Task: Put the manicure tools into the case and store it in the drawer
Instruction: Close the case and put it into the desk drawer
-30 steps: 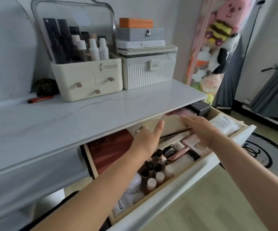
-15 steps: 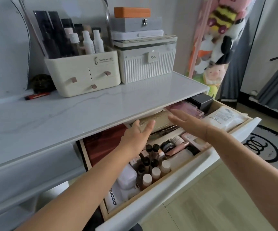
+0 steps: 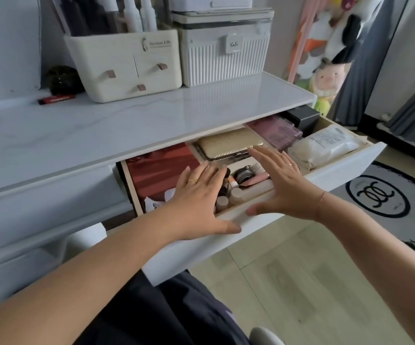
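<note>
Spreading the left hand (image 3: 199, 195) flat over small bottles (image 3: 236, 194) at the front of the open drawer (image 3: 326, 175), gold case (image 3: 229, 145) lying closed at the back just under the tabletop (image 3: 126, 125) edge, right hand (image 3: 283, 185) flat alongside, both holding nothing.

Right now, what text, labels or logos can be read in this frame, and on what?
"Sermon Life" (roughly): cream organizer; smaller line beneath is blurred.
"KaSi": latch of white ribbed box.
Interlocked double-C logo: rug; ring lettering too small.
White pouch in drawer: print too small.
Red marker on tabletop: unreadable.
</note>
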The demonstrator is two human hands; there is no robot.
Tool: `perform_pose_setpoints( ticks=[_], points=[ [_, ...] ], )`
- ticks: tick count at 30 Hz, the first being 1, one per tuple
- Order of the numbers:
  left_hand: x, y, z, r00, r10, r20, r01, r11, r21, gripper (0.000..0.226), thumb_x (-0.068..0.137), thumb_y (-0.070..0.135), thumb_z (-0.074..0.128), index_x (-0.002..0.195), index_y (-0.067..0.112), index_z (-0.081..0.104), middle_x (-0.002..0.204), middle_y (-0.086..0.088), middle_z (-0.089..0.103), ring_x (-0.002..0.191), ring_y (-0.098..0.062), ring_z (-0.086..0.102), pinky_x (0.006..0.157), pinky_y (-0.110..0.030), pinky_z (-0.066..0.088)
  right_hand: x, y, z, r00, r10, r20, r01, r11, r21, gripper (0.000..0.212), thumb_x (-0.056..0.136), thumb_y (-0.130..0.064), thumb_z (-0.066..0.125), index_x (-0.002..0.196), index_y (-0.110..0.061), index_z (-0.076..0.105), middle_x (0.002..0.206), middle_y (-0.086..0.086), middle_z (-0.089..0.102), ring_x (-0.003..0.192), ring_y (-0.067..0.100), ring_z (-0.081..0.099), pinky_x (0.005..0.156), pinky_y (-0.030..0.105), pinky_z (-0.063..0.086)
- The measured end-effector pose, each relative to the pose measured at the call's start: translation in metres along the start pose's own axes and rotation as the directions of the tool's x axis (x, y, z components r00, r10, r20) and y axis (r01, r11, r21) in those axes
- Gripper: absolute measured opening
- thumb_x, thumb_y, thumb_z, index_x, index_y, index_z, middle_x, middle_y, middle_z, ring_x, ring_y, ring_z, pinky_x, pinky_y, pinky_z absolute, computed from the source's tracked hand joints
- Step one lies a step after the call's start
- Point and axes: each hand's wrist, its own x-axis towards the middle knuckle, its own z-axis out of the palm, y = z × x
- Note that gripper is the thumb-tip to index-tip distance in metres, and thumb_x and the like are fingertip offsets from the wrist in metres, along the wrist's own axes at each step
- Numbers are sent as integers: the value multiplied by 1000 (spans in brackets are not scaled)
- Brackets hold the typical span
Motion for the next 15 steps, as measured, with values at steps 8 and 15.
perform_pose_setpoints(
  ticks=[8, 15],
  points=[
    [8, -56, -18, 950, -211, -231, 250, 956, 153, 113, 66, 83, 41, 147, 25, -12, 157, -1, -16, 143, -20, -18, 115, -51, -10, 60, 4, 26, 965, 89, -249, -86, 996, 23, 119, 50, -85, 44, 148, -24, 14, 157, 0, 11, 146, 16, 2, 119, 43, -5],
    [-8, -134, -24, 819, -360, -447, 435, 897, 75, 89, 76, 75, 39, 147, 25, 18, 157, 2, 15, 144, -20, 12, 117, -45, 6, 132, -3, 58, 933, 167, -318, -161, 986, 47, 95, 78, -68, 49, 150, -18, 11, 159, 0, 6, 146, 15, -5, 118, 42, -10]
  ],
)
